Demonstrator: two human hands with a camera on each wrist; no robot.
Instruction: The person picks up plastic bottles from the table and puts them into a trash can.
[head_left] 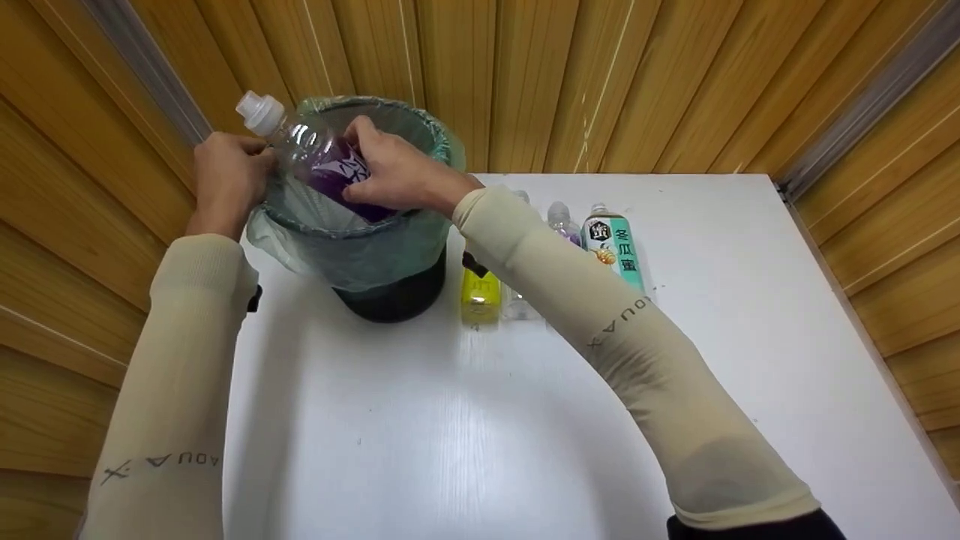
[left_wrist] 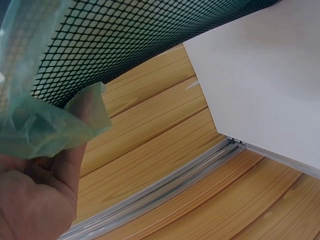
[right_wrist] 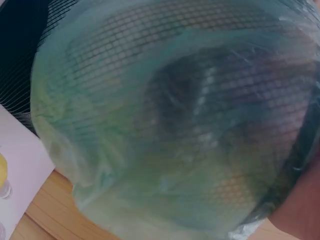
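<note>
A clear plastic bottle with a purple label and a white cap lies tilted across the mouth of a black mesh bin, cap pointing up and left. A green plastic bag lines the bin. My right hand grips the bottle around its labelled body. At the bin's left rim my left hand holds the bag-covered edge. The left wrist view shows the bag film draped over my left hand against the mesh wall. The right wrist view is filled by the blurred bag over mesh.
Right of the bin, on the white table, lie several bottles: a yellow one, a clear one, a purple-tinted one and a teal-labelled one. Wooden slat walls close in the back and both sides.
</note>
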